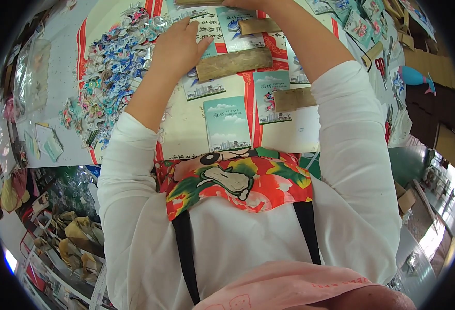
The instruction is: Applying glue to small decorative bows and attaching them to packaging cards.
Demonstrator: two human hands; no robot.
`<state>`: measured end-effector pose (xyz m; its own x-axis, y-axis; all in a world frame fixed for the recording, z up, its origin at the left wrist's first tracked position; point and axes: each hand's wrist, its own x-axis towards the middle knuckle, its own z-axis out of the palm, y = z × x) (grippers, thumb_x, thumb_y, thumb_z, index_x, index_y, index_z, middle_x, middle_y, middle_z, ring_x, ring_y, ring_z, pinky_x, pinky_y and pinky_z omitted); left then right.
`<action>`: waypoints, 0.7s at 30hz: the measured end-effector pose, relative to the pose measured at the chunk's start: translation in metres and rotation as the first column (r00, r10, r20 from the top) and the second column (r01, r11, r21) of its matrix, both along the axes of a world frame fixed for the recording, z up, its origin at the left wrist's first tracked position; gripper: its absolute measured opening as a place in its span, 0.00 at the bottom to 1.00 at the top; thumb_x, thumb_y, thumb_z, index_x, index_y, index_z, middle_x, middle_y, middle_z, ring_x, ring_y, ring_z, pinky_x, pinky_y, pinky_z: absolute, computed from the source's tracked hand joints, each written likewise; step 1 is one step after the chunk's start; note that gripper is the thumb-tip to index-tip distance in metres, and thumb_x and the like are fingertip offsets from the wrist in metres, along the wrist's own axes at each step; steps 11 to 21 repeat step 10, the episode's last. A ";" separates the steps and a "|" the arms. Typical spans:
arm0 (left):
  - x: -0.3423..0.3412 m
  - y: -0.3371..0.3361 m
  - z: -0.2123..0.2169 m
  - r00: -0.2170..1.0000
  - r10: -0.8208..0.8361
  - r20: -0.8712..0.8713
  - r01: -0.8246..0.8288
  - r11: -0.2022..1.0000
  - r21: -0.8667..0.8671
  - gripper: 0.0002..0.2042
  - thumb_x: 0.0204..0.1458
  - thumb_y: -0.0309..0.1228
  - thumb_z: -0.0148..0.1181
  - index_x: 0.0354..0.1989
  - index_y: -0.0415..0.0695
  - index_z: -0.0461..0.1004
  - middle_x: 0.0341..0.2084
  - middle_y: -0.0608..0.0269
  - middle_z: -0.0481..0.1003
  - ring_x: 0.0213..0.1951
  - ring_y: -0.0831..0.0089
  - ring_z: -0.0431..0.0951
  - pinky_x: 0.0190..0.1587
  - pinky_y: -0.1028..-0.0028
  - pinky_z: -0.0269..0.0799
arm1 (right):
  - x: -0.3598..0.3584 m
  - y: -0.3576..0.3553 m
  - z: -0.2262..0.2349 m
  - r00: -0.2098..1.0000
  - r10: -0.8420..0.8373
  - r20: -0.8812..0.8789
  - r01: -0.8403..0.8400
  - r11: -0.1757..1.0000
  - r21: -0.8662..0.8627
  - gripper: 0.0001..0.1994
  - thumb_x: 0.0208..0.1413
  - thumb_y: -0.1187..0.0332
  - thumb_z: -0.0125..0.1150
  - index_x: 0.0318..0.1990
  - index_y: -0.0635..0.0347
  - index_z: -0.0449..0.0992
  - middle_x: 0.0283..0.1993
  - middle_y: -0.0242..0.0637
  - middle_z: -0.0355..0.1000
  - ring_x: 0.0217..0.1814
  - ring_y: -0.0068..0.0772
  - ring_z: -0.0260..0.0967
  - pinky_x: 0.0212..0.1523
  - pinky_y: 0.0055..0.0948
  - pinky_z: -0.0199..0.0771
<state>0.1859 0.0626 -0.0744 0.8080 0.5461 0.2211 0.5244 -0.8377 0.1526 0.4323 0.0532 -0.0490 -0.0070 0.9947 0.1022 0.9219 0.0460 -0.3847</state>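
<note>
My left hand (pixel 178 47) is over the far left part of the table, its fingers stretched out and the thumb apart, with nothing visible in it. It lies between a heap of small blue, white and pink butterfly-like ornaments (pixel 119 67) and printed green-and-white cards (pixel 227 124). At the top edge my right hand (pixel 245 4) is mostly cut off; its visible part meets the right end of a brown strip (pixel 199 2) that looks like wood or bamboo. Similar brown pieces rest on cards: a long one (pixel 235 63), a shorter one (pixel 259 26) and another (pixel 293 99) beside my right sleeve.
The table (pixel 57 31) carries a cream sheet with red patterned bands. Clear plastic packaging (pixel 31 77) lies at the left. To the right are red-handled scissors (pixel 380 66), more cards (pixel 359 27) and a blue fish-shaped object (pixel 416 77). Another person (pixel 11 194) is at the far left.
</note>
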 end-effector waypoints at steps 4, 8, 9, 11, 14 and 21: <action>-0.006 0.001 0.000 1.000 0.007 0.005 -0.007 1.000 0.011 0.24 0.56 0.47 0.56 0.51 0.40 0.74 0.54 0.49 0.73 0.51 0.55 0.76 0.51 0.64 0.74 | -0.001 0.003 -0.002 0.996 0.049 0.078 -0.044 0.997 -0.062 0.25 0.45 0.69 0.67 0.53 0.64 0.73 0.51 0.47 0.74 0.53 0.50 0.71 0.54 0.37 0.71; -0.006 0.001 0.001 1.000 0.010 0.010 -0.011 1.000 0.026 0.24 0.56 0.47 0.57 0.51 0.40 0.75 0.55 0.50 0.73 0.52 0.56 0.76 0.52 0.64 0.73 | 0.002 0.001 0.005 0.993 0.067 0.097 -0.050 0.984 -0.170 0.26 0.44 0.69 0.68 0.55 0.63 0.73 0.53 0.48 0.73 0.54 0.50 0.70 0.57 0.37 0.70; -0.006 0.001 0.002 1.000 0.016 0.007 -0.016 1.000 0.025 0.24 0.55 0.48 0.57 0.52 0.41 0.75 0.55 0.49 0.73 0.53 0.56 0.76 0.52 0.64 0.73 | 0.002 0.001 0.007 0.996 0.060 0.072 -0.045 0.980 -0.195 0.27 0.44 0.69 0.67 0.56 0.62 0.72 0.55 0.48 0.72 0.55 0.50 0.70 0.59 0.37 0.69; -0.005 0.000 0.003 1.000 0.022 0.004 -0.022 0.999 0.023 0.24 0.55 0.48 0.57 0.52 0.41 0.75 0.55 0.49 0.73 0.53 0.55 0.75 0.52 0.64 0.73 | 0.003 0.001 0.009 0.998 0.052 0.047 -0.040 0.974 -0.221 0.28 0.44 0.69 0.67 0.57 0.61 0.71 0.57 0.49 0.70 0.56 0.50 0.70 0.61 0.37 0.68; -0.005 0.000 0.003 1.000 0.022 0.004 -0.022 0.999 0.023 0.24 0.55 0.48 0.57 0.52 0.41 0.75 0.55 0.49 0.73 0.53 0.55 0.75 0.52 0.64 0.73 | 0.003 0.001 0.009 0.998 0.052 0.047 -0.040 0.974 -0.221 0.28 0.44 0.69 0.67 0.57 0.61 0.71 0.57 0.49 0.70 0.56 0.50 0.70 0.61 0.37 0.68; -0.005 0.000 0.003 1.000 0.022 0.004 -0.022 0.999 0.023 0.24 0.55 0.48 0.57 0.52 0.41 0.75 0.55 0.49 0.73 0.53 0.55 0.75 0.52 0.64 0.73 | 0.003 0.001 0.009 0.998 0.052 0.047 -0.040 0.974 -0.221 0.28 0.44 0.69 0.67 0.57 0.61 0.71 0.57 0.49 0.70 0.56 0.50 0.70 0.61 0.37 0.68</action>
